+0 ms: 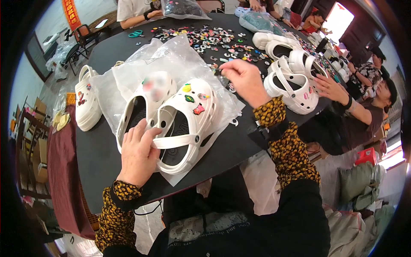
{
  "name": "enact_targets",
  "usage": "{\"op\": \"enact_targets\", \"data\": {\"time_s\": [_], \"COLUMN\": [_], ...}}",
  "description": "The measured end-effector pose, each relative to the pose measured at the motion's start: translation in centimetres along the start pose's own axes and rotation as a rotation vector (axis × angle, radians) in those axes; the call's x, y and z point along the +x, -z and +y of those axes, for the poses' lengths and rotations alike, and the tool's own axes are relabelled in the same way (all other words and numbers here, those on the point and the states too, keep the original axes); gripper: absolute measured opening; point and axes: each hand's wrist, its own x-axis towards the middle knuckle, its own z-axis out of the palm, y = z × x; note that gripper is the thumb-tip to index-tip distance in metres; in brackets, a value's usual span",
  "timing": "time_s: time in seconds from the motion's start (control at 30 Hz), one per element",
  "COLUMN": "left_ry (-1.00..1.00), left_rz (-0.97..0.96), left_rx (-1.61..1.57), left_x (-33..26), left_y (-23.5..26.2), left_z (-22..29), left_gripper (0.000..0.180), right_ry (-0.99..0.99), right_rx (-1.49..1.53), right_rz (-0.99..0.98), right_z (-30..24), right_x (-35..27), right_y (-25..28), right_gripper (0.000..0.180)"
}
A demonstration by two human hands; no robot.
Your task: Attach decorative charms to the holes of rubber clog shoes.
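Observation:
A pair of white clogs lies before me, partly over a clear plastic bag [109, 92]. The right clog [209, 112] carries colourful charms, among them a yellow one [186, 88] and a pinkish-red one [198, 110]. A blurred patch covers the toe of the left clog [147, 103]. My left hand [139, 154] grips the clogs at their heel ends, fingers over the rim and strap. Beyond the right clog's toe, my right hand [247, 81] is closed in a pinch above the table. Something small and dark shows at its fingertips, too small to name.
Loose charms [218, 39] spread over the far part of the dark table [111, 165]. Another white clog [87, 105] rests at the left, and several more [295, 92] sit at the right beside a co-worker's hand [332, 89]. Across the table, another person handles a filled bag [184, 9].

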Motion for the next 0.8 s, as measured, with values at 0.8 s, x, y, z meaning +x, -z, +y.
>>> {"op": "enact_targets", "data": {"time_s": [0.8], "left_ry": [0.016], "left_rz": [0.000], "left_rx": [-0.001], "left_x": [0.1], "left_y": [-0.2], "left_z": [0.1], "left_gripper": [0.040], "right_ry": [0.047], "right_rx": [-0.598], "right_rz": [-0.190], "right_z": [9.6], "right_x": [-4.2], "right_y": [5.2], "right_gripper": [0.014]}}
